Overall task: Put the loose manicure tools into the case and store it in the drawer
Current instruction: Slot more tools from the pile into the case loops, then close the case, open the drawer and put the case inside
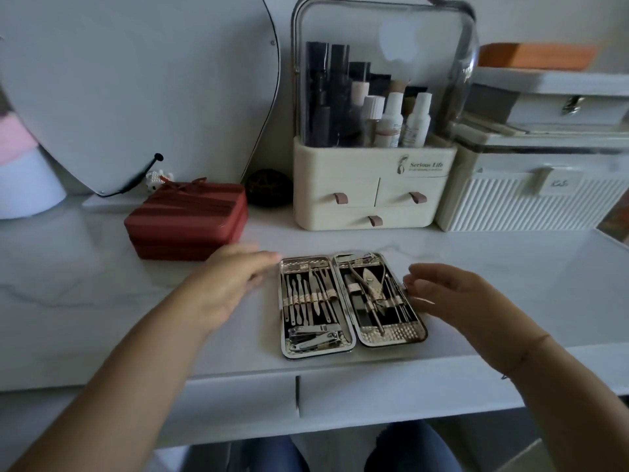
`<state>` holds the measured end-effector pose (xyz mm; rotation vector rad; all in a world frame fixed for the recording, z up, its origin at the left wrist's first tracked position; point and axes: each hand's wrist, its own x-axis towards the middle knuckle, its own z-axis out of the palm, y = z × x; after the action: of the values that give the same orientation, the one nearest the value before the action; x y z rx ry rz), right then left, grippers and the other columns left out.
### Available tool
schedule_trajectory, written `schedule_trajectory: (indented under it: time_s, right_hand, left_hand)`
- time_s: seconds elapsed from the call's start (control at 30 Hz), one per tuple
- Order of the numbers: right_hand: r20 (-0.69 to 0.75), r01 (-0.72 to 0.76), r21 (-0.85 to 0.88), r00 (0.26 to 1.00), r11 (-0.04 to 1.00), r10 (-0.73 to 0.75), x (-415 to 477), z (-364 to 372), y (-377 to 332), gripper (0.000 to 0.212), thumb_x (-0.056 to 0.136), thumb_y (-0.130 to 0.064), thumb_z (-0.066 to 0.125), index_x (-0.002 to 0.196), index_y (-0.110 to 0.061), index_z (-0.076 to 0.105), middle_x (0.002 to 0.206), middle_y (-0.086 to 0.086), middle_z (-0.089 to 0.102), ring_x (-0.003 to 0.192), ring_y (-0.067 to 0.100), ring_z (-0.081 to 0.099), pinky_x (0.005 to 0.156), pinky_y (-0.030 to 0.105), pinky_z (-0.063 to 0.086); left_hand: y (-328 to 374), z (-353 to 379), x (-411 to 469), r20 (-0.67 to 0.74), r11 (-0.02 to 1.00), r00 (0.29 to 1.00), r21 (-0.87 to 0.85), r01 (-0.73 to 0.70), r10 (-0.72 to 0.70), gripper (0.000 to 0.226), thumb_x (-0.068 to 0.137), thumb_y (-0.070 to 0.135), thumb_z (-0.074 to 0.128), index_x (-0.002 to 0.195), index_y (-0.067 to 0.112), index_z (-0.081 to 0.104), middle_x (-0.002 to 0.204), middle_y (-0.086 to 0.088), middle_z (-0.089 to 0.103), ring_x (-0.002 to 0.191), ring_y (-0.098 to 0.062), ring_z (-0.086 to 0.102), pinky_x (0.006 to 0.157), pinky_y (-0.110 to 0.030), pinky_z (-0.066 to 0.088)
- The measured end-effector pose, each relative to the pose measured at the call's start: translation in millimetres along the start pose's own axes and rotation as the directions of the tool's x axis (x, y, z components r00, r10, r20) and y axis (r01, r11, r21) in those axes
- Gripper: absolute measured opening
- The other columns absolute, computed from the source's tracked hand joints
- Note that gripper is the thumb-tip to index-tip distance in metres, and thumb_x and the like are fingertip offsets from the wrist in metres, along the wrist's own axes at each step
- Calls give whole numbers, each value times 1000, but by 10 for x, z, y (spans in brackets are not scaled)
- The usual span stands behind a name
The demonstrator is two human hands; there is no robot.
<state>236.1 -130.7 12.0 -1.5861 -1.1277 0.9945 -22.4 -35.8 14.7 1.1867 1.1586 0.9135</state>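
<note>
the closed drawer (391, 400) is sitting nearest. beyond it the manicure case (391, 337) is lying open flat, tools (313, 294) strapped in both halves. the left hand (235, 277) is hovering at its left edge, fingers straight; the right hand (452, 298) is hovering at its right edge, fingers loosely curled, visibly gripping nothing. a red zip box (187, 219) and cream organizer (371, 185) are standing behind.

— Anything legible here?
— One thing: "Serious Life", in dark print on the cream front of the cosmetic organizer (340, 172), beside a small drawn figure.
— And the line under it?
— Too small to read (so are the labels on the white bottles (391, 126) inside). The tag (561, 182) on the ribbed white box (510, 206) bears a mark I can't make out.
</note>
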Motion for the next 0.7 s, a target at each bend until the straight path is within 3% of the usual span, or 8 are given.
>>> schedule_trajectory:
  time_s: [0.1,0.17,0.27,0.33,0.4,0.5,0.6,0.7]
  right_hand:
    - [43,-75,175,997,982,69,-88,-1,-55,33,90,-3,51,123,0,50,110,14,64,98,22,64,88,32,47]
    - [47,-85,182,996,980,77,-118,17,-62,37,90,-3,51,127,3,48,114,16,62,102,24,62,95,34,46]
    - [44,-77,173,997,982,70,-145,47,-56,41,91,-4,51,131,4,45,122,18,59,111,27,58,102,37,43]
    - [55,-78,207,996,975,68,-175,55,-60,39,91,-3,51,129,4,46,120,20,60,110,28,59,101,37,44]
    - [70,-85,277,995,957,68,-204,50,-67,31,91,-1,49,122,3,50,108,18,63,98,26,61,93,34,48]
    - [126,-106,363,990,926,64,-227,35,-80,18,91,-1,47,102,3,60,89,15,68,84,25,61,84,34,50]
    - [235,-168,376,969,911,82,-216,48,-75,24,85,-13,54,100,3,66,96,18,68,86,28,61,79,35,53]
    - [274,-244,387,951,889,141,-155,60,-66,23,85,-23,55,87,-5,69,86,14,63,73,23,55,65,28,55]
  left_hand:
    - [-15,-25,-324,19,936,985,-309,167,-170,3,87,7,53,87,8,55,102,-10,55,105,-22,52,87,-41,47]
    - [-14,18,-419,27,890,972,-395,226,-235,2,85,7,51,87,7,53,101,-10,53,99,-22,53,78,-42,47]
    - [-2,101,-450,8,880,965,-409,242,-262,2,84,6,50,84,8,52,96,-9,53,87,-20,53,76,-39,44]
    - [14,127,-435,-6,890,964,-385,244,-267,10,85,9,50,94,7,53,97,-8,55,84,-17,53,73,-37,45]
    - [44,162,-425,-8,904,968,-362,230,-250,18,87,12,49,102,4,54,90,-9,56,74,-15,53,61,-30,49]
    - [90,278,-436,45,904,983,-388,180,-177,19,91,17,45,99,7,58,75,-6,56,58,-13,52,44,-19,49]
    - [72,448,-457,115,949,993,-313,44,-8,29,95,31,43,105,12,63,85,2,67,73,-9,61,62,-24,48]
    - [-44,637,-548,193,960,949,75,-268,250,39,90,49,39,109,25,64,112,17,64,102,8,56,88,-16,40]
